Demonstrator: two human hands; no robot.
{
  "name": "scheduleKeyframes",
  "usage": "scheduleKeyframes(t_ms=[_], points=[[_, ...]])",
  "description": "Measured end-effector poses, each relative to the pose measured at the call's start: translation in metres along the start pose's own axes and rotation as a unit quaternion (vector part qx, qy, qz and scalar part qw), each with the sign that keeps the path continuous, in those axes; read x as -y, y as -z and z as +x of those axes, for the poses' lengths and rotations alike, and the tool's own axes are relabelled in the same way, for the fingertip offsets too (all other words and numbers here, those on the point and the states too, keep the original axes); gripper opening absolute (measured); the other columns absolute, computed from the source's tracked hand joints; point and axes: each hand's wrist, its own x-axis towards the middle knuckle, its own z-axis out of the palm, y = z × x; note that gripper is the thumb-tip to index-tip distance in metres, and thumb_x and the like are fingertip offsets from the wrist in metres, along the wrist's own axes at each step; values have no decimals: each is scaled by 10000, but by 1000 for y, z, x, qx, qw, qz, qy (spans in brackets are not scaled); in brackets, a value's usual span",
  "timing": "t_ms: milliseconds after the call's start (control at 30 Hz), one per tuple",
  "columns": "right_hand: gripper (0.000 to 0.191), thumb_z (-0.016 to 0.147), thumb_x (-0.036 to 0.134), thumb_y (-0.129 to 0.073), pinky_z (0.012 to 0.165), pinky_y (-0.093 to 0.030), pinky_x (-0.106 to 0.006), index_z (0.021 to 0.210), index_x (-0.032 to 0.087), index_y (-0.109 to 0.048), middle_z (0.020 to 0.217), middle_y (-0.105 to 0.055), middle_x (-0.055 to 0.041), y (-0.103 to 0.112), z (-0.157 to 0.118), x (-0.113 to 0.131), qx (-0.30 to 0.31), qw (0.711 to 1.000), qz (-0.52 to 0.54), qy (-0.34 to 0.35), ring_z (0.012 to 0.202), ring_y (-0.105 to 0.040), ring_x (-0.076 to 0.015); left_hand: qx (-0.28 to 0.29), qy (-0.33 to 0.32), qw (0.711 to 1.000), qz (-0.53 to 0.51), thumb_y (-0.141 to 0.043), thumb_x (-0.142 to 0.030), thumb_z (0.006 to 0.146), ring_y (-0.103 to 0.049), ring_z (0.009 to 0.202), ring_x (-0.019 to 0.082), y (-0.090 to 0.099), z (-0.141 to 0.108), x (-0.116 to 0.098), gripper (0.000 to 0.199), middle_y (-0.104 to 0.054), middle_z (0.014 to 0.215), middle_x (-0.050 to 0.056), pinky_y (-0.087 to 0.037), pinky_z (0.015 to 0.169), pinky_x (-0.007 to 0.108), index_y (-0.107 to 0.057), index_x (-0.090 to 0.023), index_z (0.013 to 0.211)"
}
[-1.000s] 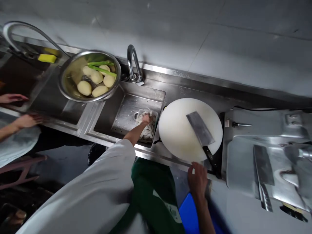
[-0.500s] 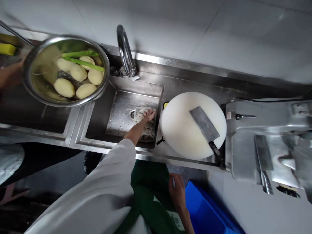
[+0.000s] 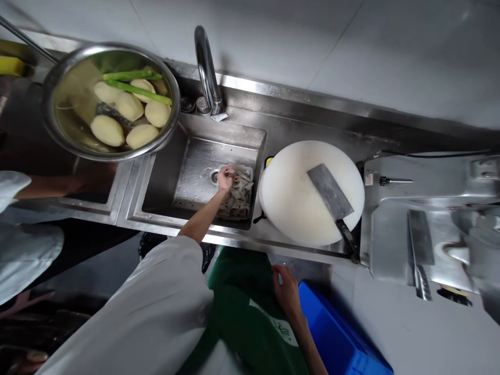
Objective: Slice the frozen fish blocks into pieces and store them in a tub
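Note:
My left hand [image 3: 225, 178] is down in the right-hand sink [image 3: 199, 161], at the left edge of a clear container full of pale shredded food [image 3: 240, 192]. Its fingers are curled closed, and what they grip is too small to make out. Close to the green apron [image 3: 242, 291], below the counter's edge, my right hand [image 3: 286, 287] hangs with loosely curled fingers. Whether anything is in it is hidden. To the right of the sink lies a round white cutting board [image 3: 289, 208] with a cleaver [image 3: 330, 191] on it.
A large steel bowl [image 3: 49, 109] of water, peeled potatoes and green stalks sits left of the faucet [image 3: 207, 70]. Another person's arm [image 3: 50, 186] reaches into the left sink. A second cleaver [image 3: 422, 237] lies far right; a blue bin [image 3: 339, 333] stands below.
My left hand has gone from spread flat on the shredded food to curled at its left edge. The other person's arm has moved from beside the bowl down into the left sink.

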Motion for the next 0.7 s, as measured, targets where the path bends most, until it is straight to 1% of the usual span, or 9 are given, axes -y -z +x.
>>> scheduleKeyframes(t_ms=[67, 133, 267, 367, 400, 467, 567, 633, 700], points=[[281, 1032, 325, -476, 802, -613, -401, 1013, 223, -736, 945, -765, -93, -1, -1, 0, 8, 1000, 6, -3, 898, -749, -262, 16, -2, 1000, -10, -561, -138, 829, -706, 1087, 202, -4, -8, 1, 344, -769, 1086, 92, -573, 1008, 366, -701, -163, 1142], [286, 1033, 335, -475, 802, -613, -398, 1022, 218, -736, 944, -766, -96, -2, 0, 1, 19, 1000, 12, -5, 887, -751, -258, 51, -2, 999, -7, -572, -109, 809, -720, 1066, 211, -7, -15, 2, 309, -780, 1034, 94, -567, 1029, 382, -717, -151, 1079], [294, 1025, 360, -482, 790, -613, -395, 1015, 215, -738, 935, -770, -99, 2, 2, 3, 23, 999, 18, -15, 863, -753, -257, 66, -62, 995, 40, -576, -47, 771, -666, 1242, 247, -3, -21, 4, 382, -743, 1242, 123, -506, 1142, 424, -739, -142, 1103], [303, 1017, 380, -483, 787, -615, -397, 1000, 221, -741, 923, -774, -94, 5, 2, 2, 18, 999, 18, -29, 849, -754, -256, 60, -98, 991, 70, -600, -63, 782, -626, 1306, 258, 4, -20, 6, 391, -692, 1334, 133, -512, 1138, 410, -745, -154, 1133], [307, 1017, 385, -480, 787, -616, -398, 1002, 222, -741, 919, -774, -92, 5, 3, 1, 19, 999, 19, -31, 849, -754, -256, 55, -92, 992, 68, -617, -85, 790, -646, 1273, 259, 5, -19, 6, 374, -683, 1341, 138, -541, 1095, 400, -743, -155, 1135], [318, 1022, 394, -471, 788, -615, -398, 1005, 223, -738, 910, -771, -91, 6, 3, 1, 23, 999, 24, -30, 850, -751, -257, 39, -48, 996, 57, -654, -153, 808, -712, 1126, 254, 6, -17, 6, 322, -682, 1317, 149, -601, 954, 382, -734, -149, 1120], [322, 1033, 400, -464, 793, -612, -394, 1015, 224, -733, 905, -765, -89, 5, 4, 2, 30, 999, 31, -27, 854, -749, -256, 22, 26, 999, 34, -665, -243, 836, -742, 886, 220, 2, -14, 2, 223, -720, 1176, 134, -617, 772, 355, -719, -146, 1029], [310, 1036, 388, -470, 801, -609, -392, 1030, 218, -730, 917, -764, -90, 4, 3, 3, 33, 999, 31, -30, 859, -749, -255, 25, 27, 999, 15, -637, -235, 857, -731, 878, 209, -1, -14, 0, 174, -741, 1084, 112, -612, 795, 348, -714, -153, 990], [297, 1035, 376, -479, 798, -607, -392, 1039, 211, -726, 920, -763, -90, 3, 2, 2, 36, 998, 29, -32, 855, -748, -256, 36, 23, 999, 5, -611, -181, 849, -717, 942, 205, -4, -14, 0, 155, -756, 1017, 107, -600, 885, 350, -712, -150, 964]])
